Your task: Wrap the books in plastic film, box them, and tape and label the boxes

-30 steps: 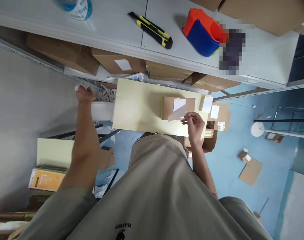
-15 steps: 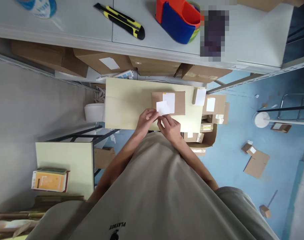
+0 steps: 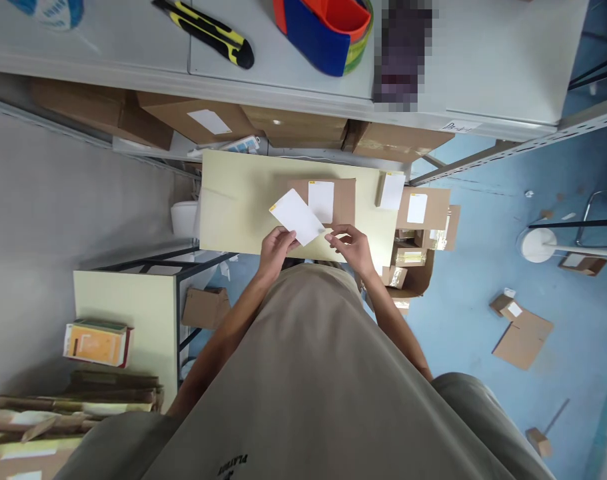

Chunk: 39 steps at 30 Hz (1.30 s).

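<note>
A white label sheet (image 3: 298, 217) with a small yellow mark at one corner is tilted above the cream table. My left hand (image 3: 276, 250) pinches its lower edge between thumb and fingers. At the sheet's right corner is my right hand (image 3: 350, 245), thumb and forefinger drawn together; whether they grip the corner is too small to tell. Behind the sheet lies a brown cardboard box (image 3: 344, 203) with another white label (image 3: 321, 201) on its top. The sheet covers part of the box's left side.
A stack of white labels (image 3: 392, 191) lies at the table's (image 3: 233, 207) right end. Cartons (image 3: 423, 207) are piled beyond it. On the grey shelf (image 3: 293, 80) ahead are a utility knife (image 3: 206, 32) and a tape dispenser (image 3: 323, 33). A side table (image 3: 153, 300) holds books (image 3: 97, 343).
My hands have moved apart, the left one carrying the label sheet left and tilting it. More of the sheet shows now, and the box's own label is less covered. The whole view has shifted slightly.
</note>
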Available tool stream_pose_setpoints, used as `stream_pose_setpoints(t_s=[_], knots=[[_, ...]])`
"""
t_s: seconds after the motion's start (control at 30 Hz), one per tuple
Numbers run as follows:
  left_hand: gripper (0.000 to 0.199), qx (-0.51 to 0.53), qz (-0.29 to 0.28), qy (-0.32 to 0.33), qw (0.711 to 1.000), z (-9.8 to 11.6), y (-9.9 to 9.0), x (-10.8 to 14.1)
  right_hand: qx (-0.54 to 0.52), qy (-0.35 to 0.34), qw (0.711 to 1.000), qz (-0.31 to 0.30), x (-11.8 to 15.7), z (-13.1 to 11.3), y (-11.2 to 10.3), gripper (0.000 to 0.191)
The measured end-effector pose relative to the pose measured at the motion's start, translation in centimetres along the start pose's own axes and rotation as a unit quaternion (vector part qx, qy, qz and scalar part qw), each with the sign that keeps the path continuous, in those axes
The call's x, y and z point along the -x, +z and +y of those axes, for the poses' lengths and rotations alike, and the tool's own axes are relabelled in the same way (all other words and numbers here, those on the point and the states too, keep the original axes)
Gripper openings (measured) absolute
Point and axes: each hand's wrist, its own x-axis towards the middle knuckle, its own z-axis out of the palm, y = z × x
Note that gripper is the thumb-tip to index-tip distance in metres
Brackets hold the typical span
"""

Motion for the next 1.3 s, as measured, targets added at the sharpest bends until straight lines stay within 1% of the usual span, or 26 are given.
stream_pose_setpoints(t_s=[0.07,0.2,0.27,0.33,0.4,0.5,0.57,0.63,0.73,0.87,1.07,1.2,1.3], knots=[[0.048,-0.029,-0.015,-0.006,0.999,-0.4,0.4,0.0,-0.028,0.003,0.999,-0.023,-0.8,0.3,0.2,0.053],[0.050,-0.090,-0.052,-0.018,0.994,-1.0,0.6,-0.6,-0.021,-0.040,0.999,-0.009,-2.3,0.8,0.8,0.043],[0.048,-0.123,-0.049,-0.010,0.991,-1.4,0.6,-1.3,0.000,-0.050,0.999,-0.001,-2.8,1.2,0.8,0.039],[0.044,-0.172,-0.025,0.011,0.985,-1.9,0.7,-2.5,0.028,-0.057,0.998,0.017,-3.2,1.9,0.6,0.036],[0.036,-0.242,-0.001,0.040,0.969,-2.2,1.2,-4.2,0.056,-0.065,0.996,0.037,-3.9,2.5,0.4,0.035],[0.025,-0.356,0.016,0.077,0.931,-2.4,2.2,-6.9,0.078,-0.073,0.993,0.059,-5.5,3.5,0.4,0.036],[0.023,-0.415,0.022,0.091,0.905,-2.3,2.9,-8.7,0.088,-0.073,0.991,0.067,-6.9,4.0,0.4,0.038],[0.022,-0.454,0.026,0.103,0.885,-2.1,3.4,-10.1,0.110,-0.071,0.989,0.070,-8.3,4.3,0.5,0.039],[0.021,-0.481,0.031,0.119,0.868,-2.1,3.7,-11.9,0.164,-0.067,0.981,0.076,-9.8,4.7,0.8,0.037],[0.016,-0.481,0.028,0.123,0.867,-2.3,3.6,-13.1,0.236,-0.055,0.967,0.081,-10.4,5.0,1.4,0.034],[0.013,-0.460,0.032,0.109,0.880,-2.4,3.6,-12.9,0.297,-0.047,0.950,0.081,-10.6,4.9,2.0,0.028],[0.016,-0.489,0.032,0.112,0.864,-2.3,4.1,-12.8,0.329,-0.029,0.941,0.073,-10.8,4.6,2.5,0.022],[0.016,-0.509,0.026,0.104,0.854,-2.1,4.4,-12.9,0.349,-0.019,0.933,0.085,-11.0,4.4,2.9,0.017]])
